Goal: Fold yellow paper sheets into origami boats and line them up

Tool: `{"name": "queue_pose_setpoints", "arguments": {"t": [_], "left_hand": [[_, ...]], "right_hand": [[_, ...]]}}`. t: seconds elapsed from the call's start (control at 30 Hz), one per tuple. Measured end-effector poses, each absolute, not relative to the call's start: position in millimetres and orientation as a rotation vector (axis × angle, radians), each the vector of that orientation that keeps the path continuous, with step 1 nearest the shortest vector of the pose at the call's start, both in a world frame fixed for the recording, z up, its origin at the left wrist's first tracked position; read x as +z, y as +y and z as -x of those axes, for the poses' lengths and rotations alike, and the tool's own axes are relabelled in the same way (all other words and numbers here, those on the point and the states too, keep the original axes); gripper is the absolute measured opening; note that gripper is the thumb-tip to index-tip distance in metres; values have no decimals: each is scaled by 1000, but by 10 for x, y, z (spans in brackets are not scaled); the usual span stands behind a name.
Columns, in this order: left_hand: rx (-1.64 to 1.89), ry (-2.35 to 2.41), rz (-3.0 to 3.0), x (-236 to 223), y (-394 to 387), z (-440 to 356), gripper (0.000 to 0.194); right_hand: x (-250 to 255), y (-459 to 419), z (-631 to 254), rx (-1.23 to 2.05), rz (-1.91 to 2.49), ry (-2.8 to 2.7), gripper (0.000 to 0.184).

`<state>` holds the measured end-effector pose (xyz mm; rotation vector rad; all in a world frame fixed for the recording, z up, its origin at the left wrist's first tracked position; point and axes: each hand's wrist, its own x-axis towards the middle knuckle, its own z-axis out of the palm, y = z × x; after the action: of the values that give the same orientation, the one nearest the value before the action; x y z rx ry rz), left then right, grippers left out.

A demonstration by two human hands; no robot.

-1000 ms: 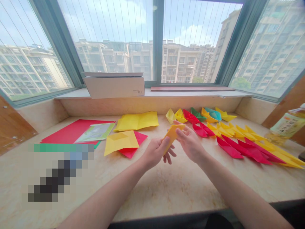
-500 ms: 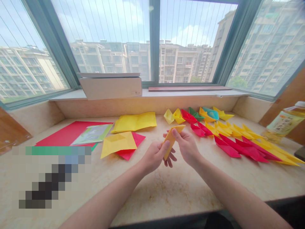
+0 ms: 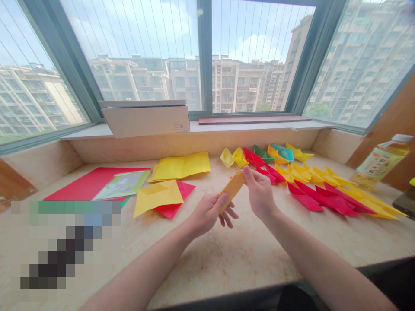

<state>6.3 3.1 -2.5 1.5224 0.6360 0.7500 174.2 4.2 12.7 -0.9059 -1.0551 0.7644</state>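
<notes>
A folded strip of yellow-orange paper [image 3: 232, 190] is held up between both hands, tilted up to the right above the counter. My left hand [image 3: 209, 211] pinches its lower end with the thumb on top, the other fingers showing behind it. At the upper end, the thumb and fingers of my right hand [image 3: 259, 190] grip the tip, which they partly cover. To the right lie folded red paper boats [image 3: 304, 197] and yellow paper boats [image 3: 304, 172]. Left of the hands is a creased yellow sheet [image 3: 158, 196], partly over a red sheet [image 3: 173, 207].
Behind stand several opened boats, among them a green boat [image 3: 262, 154]. Yellow paper [image 3: 181, 166] and red paper [image 3: 81, 183] with a clear packet [image 3: 123, 185] lie left. A white box [image 3: 145, 121] rests on the sill; a bottle [image 3: 382, 162] stands right.
My right hand has slid up to the strip's upper tip, leaving more of the paper showing between the hands. The left hand keeps its pinch. The whole view has shifted slightly.
</notes>
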Motion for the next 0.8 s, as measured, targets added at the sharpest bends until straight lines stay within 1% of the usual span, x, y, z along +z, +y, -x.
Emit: {"name": "queue_pose_setpoints", "arguments": {"t": [0.23, 0.4, 0.47, 0.6, 0.67, 0.8], "left_hand": [[761, 626, -1552, 18, -7, -71, 59], [664, 590, -1532, 62, 29, -14, 61], [657, 611, -1544, 66, 41, -8, 58], [755, 676, -1536, 66, 47, -34, 45], [798, 721, -1490, 75, 48, -50, 45], [843, 778, -1348, 92, 70, -52, 38]], "right_hand": [[166, -65, -1698, 548, 980, -1080, 43], [167, -55, -1705, 520, 1032, -1136, 53], [162, -54, -1716, 448, 1077, -1156, 57], [130, -50, -1728, 364, 1147, -1258, 57], [98, -27, -1729, 391, 1163, -1327, 56], [34, 37, -1724, 551, 1109, -1399, 59]]}}
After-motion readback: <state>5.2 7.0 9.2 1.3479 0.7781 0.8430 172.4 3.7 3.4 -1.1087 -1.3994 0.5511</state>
